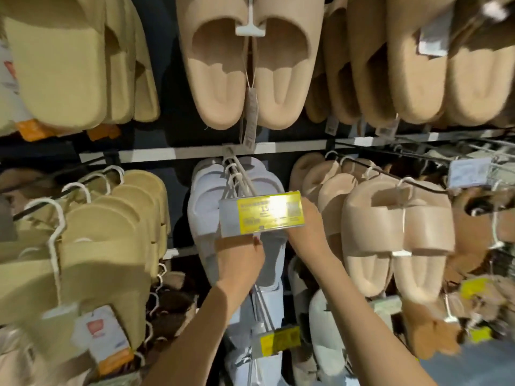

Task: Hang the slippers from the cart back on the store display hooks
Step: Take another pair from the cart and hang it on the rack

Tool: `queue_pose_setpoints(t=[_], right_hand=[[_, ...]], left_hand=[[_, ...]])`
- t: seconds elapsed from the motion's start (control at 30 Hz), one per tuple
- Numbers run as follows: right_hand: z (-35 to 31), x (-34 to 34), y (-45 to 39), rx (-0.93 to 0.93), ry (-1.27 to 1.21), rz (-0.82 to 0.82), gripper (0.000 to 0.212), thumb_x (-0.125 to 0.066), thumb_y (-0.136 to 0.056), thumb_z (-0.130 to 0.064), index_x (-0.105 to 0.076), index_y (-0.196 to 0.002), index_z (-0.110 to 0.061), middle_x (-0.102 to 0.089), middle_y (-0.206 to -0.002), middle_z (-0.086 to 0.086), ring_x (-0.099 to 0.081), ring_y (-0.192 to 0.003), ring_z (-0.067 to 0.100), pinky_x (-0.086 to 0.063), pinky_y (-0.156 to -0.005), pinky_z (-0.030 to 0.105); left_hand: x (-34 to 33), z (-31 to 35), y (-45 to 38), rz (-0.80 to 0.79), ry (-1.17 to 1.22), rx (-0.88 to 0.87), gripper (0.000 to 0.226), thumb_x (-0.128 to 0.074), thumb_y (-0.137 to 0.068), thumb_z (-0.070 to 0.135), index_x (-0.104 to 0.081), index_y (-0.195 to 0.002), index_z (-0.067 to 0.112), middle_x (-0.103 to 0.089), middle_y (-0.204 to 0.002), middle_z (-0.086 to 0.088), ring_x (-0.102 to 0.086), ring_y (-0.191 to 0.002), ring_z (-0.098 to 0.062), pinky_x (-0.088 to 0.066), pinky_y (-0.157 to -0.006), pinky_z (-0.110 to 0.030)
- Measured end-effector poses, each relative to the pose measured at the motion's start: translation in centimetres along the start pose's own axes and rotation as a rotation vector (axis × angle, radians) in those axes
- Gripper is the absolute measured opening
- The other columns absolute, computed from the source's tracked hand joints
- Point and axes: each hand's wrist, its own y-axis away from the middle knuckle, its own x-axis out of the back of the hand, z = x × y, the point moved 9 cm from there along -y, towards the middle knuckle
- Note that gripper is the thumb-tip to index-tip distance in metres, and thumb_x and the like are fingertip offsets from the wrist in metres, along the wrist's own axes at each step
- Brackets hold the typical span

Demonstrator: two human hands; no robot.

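At frame centre both hands reach behind the yellow price tag [260,213] among the white slippers [207,207] on the middle hook [239,174]. The left hand [239,257] seems to pinch a slipper; the right hand [305,227] has its fingers hidden, so I cannot tell its grip. The tag blocks the hook tip, so a hanger could miss and drop.

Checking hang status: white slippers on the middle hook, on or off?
On: white slippers hang by hangers on the hook behind the yellow price tag.
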Motion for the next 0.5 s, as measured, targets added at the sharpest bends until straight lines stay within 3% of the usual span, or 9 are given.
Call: queue_pose_setpoints(t=[0.1, 0.23, 0.33, 0.5], right_hand=[[0.8, 3.6, 2.5, 0.03, 0.018, 0.094, 0.026, -0.057, -0.086, -0.02, -0.06, -0.109, -0.007, -0.064, -0.102, 0.012, -0.057, -0.095, 0.03, -0.042, -0.08, 0.036], [4.1, 10.7, 7.6, -0.016, 0.136, 0.155, 0.032, -0.053, -0.089, -0.025, -0.058, -0.112, -0.004, -0.061, -0.106, 0.013, -0.053, -0.099, 0.028, -0.043, -0.085, 0.036], [8.9, 18.3, 11.7, -0.108, 0.214, 0.25, 0.038, -0.045, -0.084, -0.034, -0.061, -0.105, -0.006, -0.063, -0.099, 0.014, -0.056, -0.093, 0.032, -0.04, -0.081, 0.035], [15.8, 33.6, 21.3, -0.311, 0.414, 0.458, 0.027, -0.051, -0.086, -0.024, -0.061, -0.103, -0.004, -0.064, -0.099, 0.013, -0.055, -0.095, 0.033, -0.033, -0.078, 0.03]], left_hand=[[-0.9, 5.4, 3.7, 0.01, -0.009, -0.241, 0.029, -0.043, -0.093, 0.02, -0.064, -0.112, 0.015, -0.06, -0.111, -0.004, -0.053, -0.11, -0.026, -0.041, -0.091, -0.034], [-4.0, 12.3, 7.6, -0.005, 0.081, -0.382, 0.037, -0.036, -0.082, 0.027, -0.07, -0.089, 0.012, -0.064, -0.094, -0.006, -0.058, -0.093, -0.029, -0.049, -0.078, -0.038], [-5.4, 18.7, 10.6, 0.003, 0.151, -0.469, 0.042, -0.033, -0.085, 0.031, -0.07, -0.092, 0.012, -0.064, -0.099, -0.006, -0.056, -0.097, -0.028, -0.047, -0.081, -0.037], [-10.6, 30.7, 18.3, -0.118, 0.286, -0.626, 0.022, -0.05, -0.089, 0.02, -0.069, -0.098, 0.014, -0.063, -0.105, -0.008, -0.054, -0.105, -0.028, -0.041, -0.09, -0.035]])
